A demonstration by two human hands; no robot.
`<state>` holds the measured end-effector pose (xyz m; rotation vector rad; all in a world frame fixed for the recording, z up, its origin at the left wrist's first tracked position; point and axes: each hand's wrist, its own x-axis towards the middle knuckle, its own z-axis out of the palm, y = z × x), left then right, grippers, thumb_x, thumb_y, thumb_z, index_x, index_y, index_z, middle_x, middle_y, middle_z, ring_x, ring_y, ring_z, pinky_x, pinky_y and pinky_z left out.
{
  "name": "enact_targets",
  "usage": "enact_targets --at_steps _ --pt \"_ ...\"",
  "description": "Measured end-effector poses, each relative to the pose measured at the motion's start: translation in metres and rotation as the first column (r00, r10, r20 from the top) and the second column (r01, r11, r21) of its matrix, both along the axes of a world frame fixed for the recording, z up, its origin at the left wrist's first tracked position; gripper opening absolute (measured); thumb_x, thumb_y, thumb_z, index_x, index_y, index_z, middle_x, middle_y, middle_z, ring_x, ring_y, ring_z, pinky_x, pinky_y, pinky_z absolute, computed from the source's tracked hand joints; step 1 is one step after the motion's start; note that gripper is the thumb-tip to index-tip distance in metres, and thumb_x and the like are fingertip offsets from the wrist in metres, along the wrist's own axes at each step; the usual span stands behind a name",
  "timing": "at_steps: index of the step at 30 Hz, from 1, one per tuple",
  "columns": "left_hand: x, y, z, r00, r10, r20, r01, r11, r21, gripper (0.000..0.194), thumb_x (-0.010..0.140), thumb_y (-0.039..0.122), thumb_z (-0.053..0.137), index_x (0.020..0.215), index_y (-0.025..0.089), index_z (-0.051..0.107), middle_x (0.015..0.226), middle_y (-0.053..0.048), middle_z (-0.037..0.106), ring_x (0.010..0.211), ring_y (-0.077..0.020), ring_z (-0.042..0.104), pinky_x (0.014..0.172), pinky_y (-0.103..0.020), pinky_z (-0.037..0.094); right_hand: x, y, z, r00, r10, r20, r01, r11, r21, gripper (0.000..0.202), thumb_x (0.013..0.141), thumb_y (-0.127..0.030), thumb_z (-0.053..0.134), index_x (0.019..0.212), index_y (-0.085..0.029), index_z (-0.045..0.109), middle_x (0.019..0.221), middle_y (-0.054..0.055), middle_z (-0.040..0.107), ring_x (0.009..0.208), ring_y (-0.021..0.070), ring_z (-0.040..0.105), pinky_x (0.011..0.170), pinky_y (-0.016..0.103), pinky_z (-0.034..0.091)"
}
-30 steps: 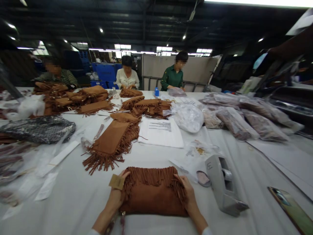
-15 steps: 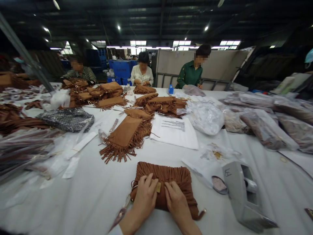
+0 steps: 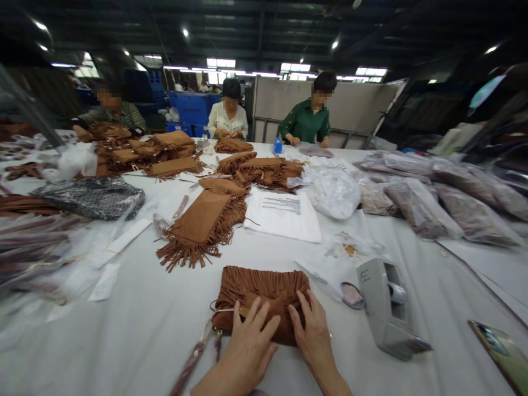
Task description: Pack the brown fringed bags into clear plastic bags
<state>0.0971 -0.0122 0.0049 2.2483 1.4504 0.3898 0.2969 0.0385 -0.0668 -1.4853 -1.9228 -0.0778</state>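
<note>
A brown fringed bag (image 3: 264,283) lies flat on the white table in front of me, its fringe spread toward the far edge. My left hand (image 3: 252,341) rests on its near left part with the fingers spread. On the right part lies my right hand (image 3: 311,324), fingers also apart. Partly hidden by my left fingers is a small gold-coloured tag (image 3: 243,312). A plastic-wrapped strap (image 3: 193,355) hangs from the bag's left corner toward me.
A grey tape dispenser (image 3: 388,308) and a small round dish (image 3: 352,294) stand to the right, with a phone (image 3: 501,346) beyond. More fringed bags (image 3: 202,214) lie ahead. Wrapped bags (image 3: 421,206) pile up at right. Three people (image 3: 307,118) work across the table.
My fingers have gone from bunched near the tag to spread across the bag, the right hand moving outward. The view has shifted right, bringing more of the phone into sight.
</note>
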Motion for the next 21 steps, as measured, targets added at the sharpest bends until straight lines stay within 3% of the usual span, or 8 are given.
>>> enact_targets --at_steps 3,7,12,14,16,17,19,21 --pt "-0.003 -0.001 0.014 0.995 -0.048 0.085 0.049 0.999 -0.01 0.054 0.086 0.019 0.048 0.138 0.032 0.038 0.145 -0.006 0.045 0.14 -0.0331 0.027 0.104 -0.078 0.01 -0.009 -0.007 -0.019 0.98 0.18 0.08 -0.18 0.984 0.0 0.033 0.094 -0.035 0.042 0.114 -0.019 0.062 0.118 0.016 0.062 0.108 0.0296 0.059 0.085 0.048 0.054" --pt "-0.018 -0.007 0.02 0.979 -0.057 0.198 0.063 0.998 -0.026 0.052 0.09 0.019 0.042 0.14 0.031 0.035 0.139 -0.007 0.052 0.139 -0.0297 0.031 0.105 -0.076 0.007 -0.022 -0.023 -0.017 0.944 0.326 0.055 -0.327 0.945 0.014 0.032 0.091 -0.028 0.046 0.121 -0.021 0.058 0.121 0.014 0.061 0.111 0.0285 0.058 0.088 0.048 0.052" --pt "-0.035 -0.025 0.006 0.944 -0.1 0.314 0.097 0.995 0.026 0.044 0.092 0.019 0.038 0.133 0.031 0.046 0.128 -0.005 0.062 0.133 -0.0248 0.042 0.111 -0.069 0.005 -0.026 -0.033 -0.009 0.909 0.393 0.141 -0.394 0.919 -0.02 0.049 0.086 -0.032 0.054 0.134 -0.022 0.048 0.133 0.015 0.054 0.119 0.0323 0.054 0.093 0.053 0.047" --pt "-0.044 -0.03 -0.005 0.934 -0.065 0.353 0.033 0.995 0.095 0.042 0.092 0.018 0.037 0.13 0.031 0.05 0.124 -0.003 0.064 0.13 -0.0225 0.046 0.114 -0.064 0.009 -0.024 -0.034 -0.012 0.893 0.409 0.186 -0.41 0.911 -0.034 0.055 0.086 -0.033 0.055 0.138 -0.021 0.042 0.135 0.015 0.053 0.12 0.0325 0.053 0.094 0.052 0.046" --pt "-0.058 -0.03 -0.018 0.906 0.134 0.402 -0.196 0.974 0.115 0.04 0.092 0.02 0.039 0.13 0.03 0.051 0.127 -0.004 0.063 0.128 -0.0215 0.048 0.116 -0.057 0.018 -0.023 -0.034 -0.016 0.885 0.416 0.208 -0.415 0.908 -0.05 0.059 0.085 -0.033 0.056 0.14 -0.021 0.039 0.136 0.014 0.052 0.121 0.032 0.052 0.096 0.051 0.045" --pt "-0.066 -0.027 -0.025 0.859 0.283 0.427 -0.351 0.932 0.088 0.041 0.092 0.023 0.041 0.131 0.027 0.049 0.131 -0.006 0.06 0.129 -0.0218 0.048 0.115 -0.054 0.023 -0.023 -0.033 -0.018 0.885 0.415 0.211 -0.413 0.909 -0.054 0.06 0.085 -0.033 0.056 0.141 -0.021 0.037 0.137 0.014 0.052 0.122 0.0318 0.052 0.096 0.051 0.044" --pt "-0.085 -0.018 -0.04 0.703 0.558 0.44 -0.609 0.792 -0.032 0.046 0.091 0.031 0.043 0.135 0.02 0.046 0.137 -0.011 0.054 0.13 -0.0238 0.046 0.113 -0.05 0.03 -0.023 -0.032 -0.021 0.889 0.406 0.211 -0.406 0.913 -0.047 0.06 0.086 -0.033 0.055 0.142 -0.022 0.036 0.136 0.013 0.052 0.121 0.0316 0.052 0.097 0.051 0.043" --pt "-0.1 -0.008 -0.051 0.586 0.702 0.404 -0.699 0.691 -0.185 0.053 0.09 0.038 0.043 0.137 0.013 0.043 0.137 -0.016 0.053 0.129 -0.0264 0.047 0.111 -0.049 0.033 -0.023 -0.032 -0.022 0.896 0.394 0.207 -0.397 0.917 -0.027 0.06 0.086 -0.034 0.055 0.142 -0.022 0.037 0.136 0.013 0.053 0.119 0.0319 0.053 0.096 0.051 0.043"
